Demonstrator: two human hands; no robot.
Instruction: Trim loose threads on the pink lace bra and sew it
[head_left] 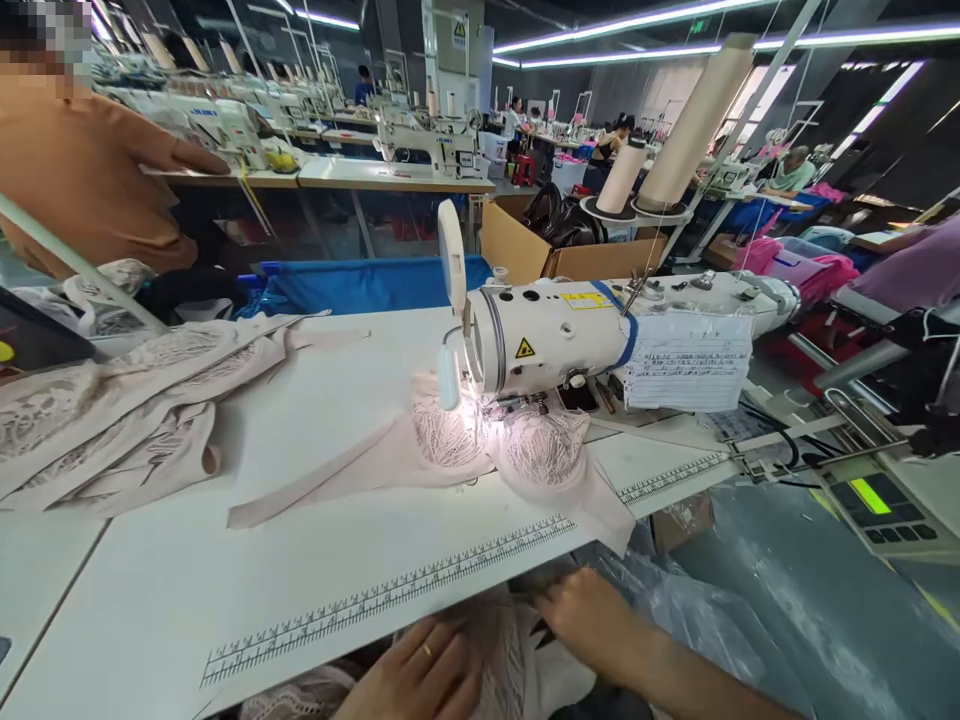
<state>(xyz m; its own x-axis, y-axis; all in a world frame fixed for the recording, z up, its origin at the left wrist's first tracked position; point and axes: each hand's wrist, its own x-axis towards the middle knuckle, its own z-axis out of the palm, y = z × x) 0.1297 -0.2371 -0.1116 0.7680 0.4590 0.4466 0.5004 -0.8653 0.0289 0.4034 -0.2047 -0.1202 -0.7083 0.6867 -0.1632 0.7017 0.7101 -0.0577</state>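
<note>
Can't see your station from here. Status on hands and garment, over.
Left hand and right hand both low at table edge, resting on lace fabric in lap. Pink lace bra lies under sewing machine needle. Nothing between.

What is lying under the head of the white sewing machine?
A pale pink lace bra lies under the sewing machine, lit by its lamp. Both cups and a long band show; the middle at the needle is covered by the machine.
</note>
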